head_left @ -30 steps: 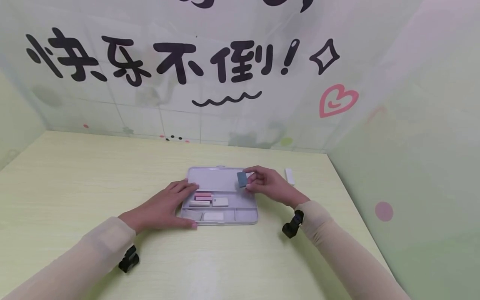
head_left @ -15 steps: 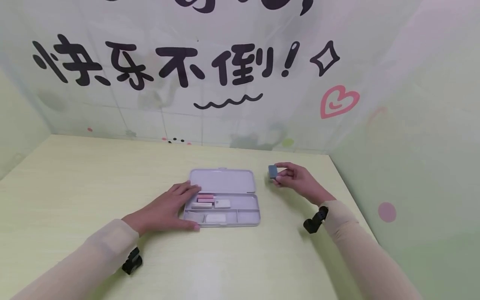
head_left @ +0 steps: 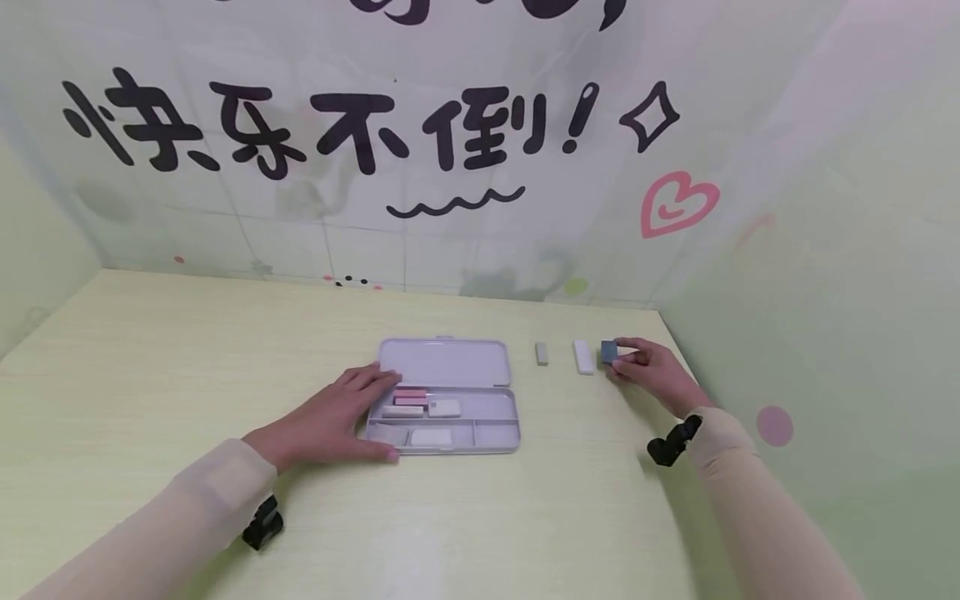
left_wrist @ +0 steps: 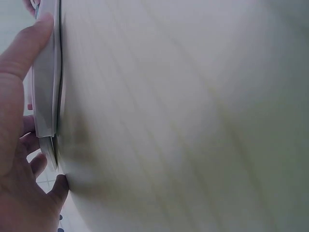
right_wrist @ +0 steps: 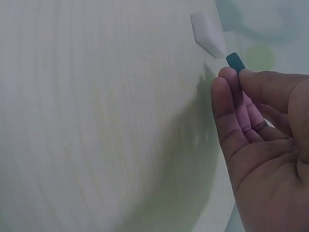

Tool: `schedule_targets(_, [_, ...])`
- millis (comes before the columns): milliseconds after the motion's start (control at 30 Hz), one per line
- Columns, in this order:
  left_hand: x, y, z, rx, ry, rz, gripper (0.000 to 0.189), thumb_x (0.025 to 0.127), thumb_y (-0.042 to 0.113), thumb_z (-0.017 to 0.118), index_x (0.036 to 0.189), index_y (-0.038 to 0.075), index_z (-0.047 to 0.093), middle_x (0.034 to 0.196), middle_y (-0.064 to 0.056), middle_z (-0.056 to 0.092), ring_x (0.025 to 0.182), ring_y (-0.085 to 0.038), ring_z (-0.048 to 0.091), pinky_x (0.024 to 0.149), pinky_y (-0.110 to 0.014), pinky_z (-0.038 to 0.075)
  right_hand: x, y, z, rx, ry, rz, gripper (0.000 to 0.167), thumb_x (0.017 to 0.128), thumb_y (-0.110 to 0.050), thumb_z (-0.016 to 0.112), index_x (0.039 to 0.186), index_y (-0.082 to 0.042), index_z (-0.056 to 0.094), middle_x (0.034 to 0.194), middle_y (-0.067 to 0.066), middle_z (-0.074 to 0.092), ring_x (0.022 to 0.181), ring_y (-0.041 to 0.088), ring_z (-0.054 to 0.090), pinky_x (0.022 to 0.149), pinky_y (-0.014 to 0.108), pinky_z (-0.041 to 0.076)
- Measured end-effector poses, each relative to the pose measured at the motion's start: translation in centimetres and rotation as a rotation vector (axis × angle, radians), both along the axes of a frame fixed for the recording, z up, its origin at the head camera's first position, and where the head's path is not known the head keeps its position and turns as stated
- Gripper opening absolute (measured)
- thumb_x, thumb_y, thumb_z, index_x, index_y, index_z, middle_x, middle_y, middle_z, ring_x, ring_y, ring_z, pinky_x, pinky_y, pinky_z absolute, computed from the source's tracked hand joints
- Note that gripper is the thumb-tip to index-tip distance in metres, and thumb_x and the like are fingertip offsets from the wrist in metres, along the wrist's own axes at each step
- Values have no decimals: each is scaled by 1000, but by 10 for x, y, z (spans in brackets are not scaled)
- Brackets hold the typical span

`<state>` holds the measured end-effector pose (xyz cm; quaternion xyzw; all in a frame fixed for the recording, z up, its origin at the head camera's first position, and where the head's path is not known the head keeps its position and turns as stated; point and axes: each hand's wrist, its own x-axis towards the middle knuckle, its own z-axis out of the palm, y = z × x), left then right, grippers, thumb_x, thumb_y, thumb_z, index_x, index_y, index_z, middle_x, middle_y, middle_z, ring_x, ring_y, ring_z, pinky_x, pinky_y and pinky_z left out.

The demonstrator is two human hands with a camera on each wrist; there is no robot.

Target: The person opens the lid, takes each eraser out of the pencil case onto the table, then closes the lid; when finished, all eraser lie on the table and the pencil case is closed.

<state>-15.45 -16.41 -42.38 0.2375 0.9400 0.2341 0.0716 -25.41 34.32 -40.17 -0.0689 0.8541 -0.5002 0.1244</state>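
My right hand (head_left: 652, 371) pinches a small blue block-shaped eraser (head_left: 608, 352) between thumb and fingertips, close over the table's far right part. In the right wrist view the eraser's teal end (right_wrist: 234, 62) pokes out past the thumb. Lying open on the table is a pale lilac pencil case (head_left: 495, 406), its lid (head_left: 444, 362) folded back. The left hand (head_left: 330, 421) grips the case's left end, thumb along the front edge, other fingers at the rear corner. Inside lie pink erasers (head_left: 410, 394) and white ones (head_left: 444, 407), with another white piece (head_left: 431, 437) in the front row.
Between case and right hand, a small grey block (head_left: 542, 353) and a longer white block (head_left: 582, 357) lie on the wooden table (head_left: 480, 517). A printed wall sheet (head_left: 375, 242) stands along the back edge, and a pale green wall (head_left: 847, 333) on the right.
My right hand has carried the blue eraser from over the case lid rightward, past the grey and white blocks. The left hand keeps its place on the case.
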Motion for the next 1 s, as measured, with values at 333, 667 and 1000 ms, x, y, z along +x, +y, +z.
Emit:
schedule_targets(333, [0,0,-1,7,1,-9,112,78,71,80,162,11,37,169,-19,34,156,-43,32,121,-65,37,-2,14,1,98,-73,-19,58,106,-2,57,154,17,31,102,6,66,87,-4,69,82,15,59])
schedule_targets(667, [0,0,0,0,-6,-8,112,78,69,80,163,10,37,170,-20,33,155,-43,32,121,-65,38,-2,17,7,199,-111,-8,59,106,-2,56,157,14,31,117,23,63,88,0,65,81,17,58])
schedule_targets(1000, [1,0,3,0,-2,-8,112,78,70,80,163,10,37,169,-21,33,155,-44,33,120,-65,39,-7,18,7,191,-149,-19,60,106,-2,55,158,11,29,117,20,60,89,0,64,83,16,58])
